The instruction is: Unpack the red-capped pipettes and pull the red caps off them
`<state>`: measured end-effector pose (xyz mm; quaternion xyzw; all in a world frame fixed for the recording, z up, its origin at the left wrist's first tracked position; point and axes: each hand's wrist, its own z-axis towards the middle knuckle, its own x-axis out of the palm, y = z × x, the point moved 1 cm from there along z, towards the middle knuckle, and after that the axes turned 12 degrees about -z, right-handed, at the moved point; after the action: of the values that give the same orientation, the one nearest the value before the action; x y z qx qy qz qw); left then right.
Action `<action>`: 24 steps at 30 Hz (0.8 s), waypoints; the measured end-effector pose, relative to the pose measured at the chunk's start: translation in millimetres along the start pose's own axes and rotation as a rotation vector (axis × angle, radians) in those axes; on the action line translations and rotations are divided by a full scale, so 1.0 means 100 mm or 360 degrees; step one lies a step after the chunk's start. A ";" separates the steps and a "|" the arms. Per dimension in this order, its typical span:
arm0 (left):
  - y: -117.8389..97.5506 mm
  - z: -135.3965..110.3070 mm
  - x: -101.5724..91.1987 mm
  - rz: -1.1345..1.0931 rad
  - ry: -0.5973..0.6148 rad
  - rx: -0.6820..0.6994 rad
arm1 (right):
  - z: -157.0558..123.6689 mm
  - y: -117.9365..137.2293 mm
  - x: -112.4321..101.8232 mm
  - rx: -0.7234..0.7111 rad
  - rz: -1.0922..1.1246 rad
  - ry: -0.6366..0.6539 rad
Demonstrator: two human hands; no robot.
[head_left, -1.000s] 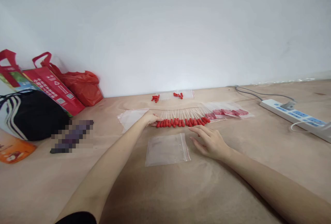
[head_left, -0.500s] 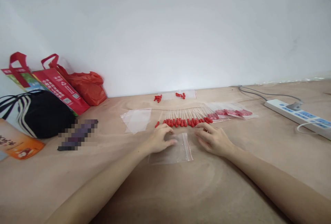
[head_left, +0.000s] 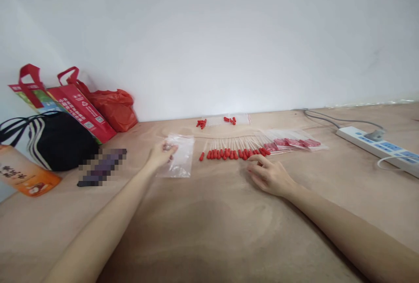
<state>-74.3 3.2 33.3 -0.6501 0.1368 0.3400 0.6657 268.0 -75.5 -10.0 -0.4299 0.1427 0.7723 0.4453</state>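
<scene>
My left hand (head_left: 161, 152) is stretched out to the left and pinches a clear zip bag (head_left: 178, 157) that lies over another clear bag on the wooden table (head_left: 209, 230). My right hand (head_left: 270, 175) rests flat on the table with fingers apart, just in front of a row of several clear sticks with red tips (head_left: 234, 150). Right of the row lie clear bags filled with red-tipped sticks (head_left: 291, 142).
Loose red caps (head_left: 200, 123) and a small bag with red caps (head_left: 233, 120) lie by the wall. Red bags (head_left: 111, 107), a black striped bag (head_left: 49, 141) and an orange packet (head_left: 22, 174) sit far left. A white power strip (head_left: 379, 148) lies at the right.
My left hand took the clear bag from in front of the row and carried it left onto the other bag. My right hand stayed put.
</scene>
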 end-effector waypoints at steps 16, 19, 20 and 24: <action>-0.06 0.18 0.53 0.1028 0.0509 0.0293 | 0.01 0.02 0.07 0.0056 0.0061 0.0152; 0.03 0.23 0.47 0.1030 0.0542 0.0268 | 0.03 -0.02 0.05 0.0105 -0.0050 0.0105; 0.07 0.24 0.42 0.1033 0.0542 0.0268 | 0.04 -0.07 0.03 0.0161 -0.0112 0.0081; 0.26 0.24 0.16 0.1059 0.0550 0.0310 | 0.02 -0.46 -0.01 0.0663 -0.0459 -0.0004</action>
<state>-84.8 28.7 6.3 -0.5516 0.4821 0.4082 0.5446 304.6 -48.5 -0.6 -0.3438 0.2355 0.6554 0.6299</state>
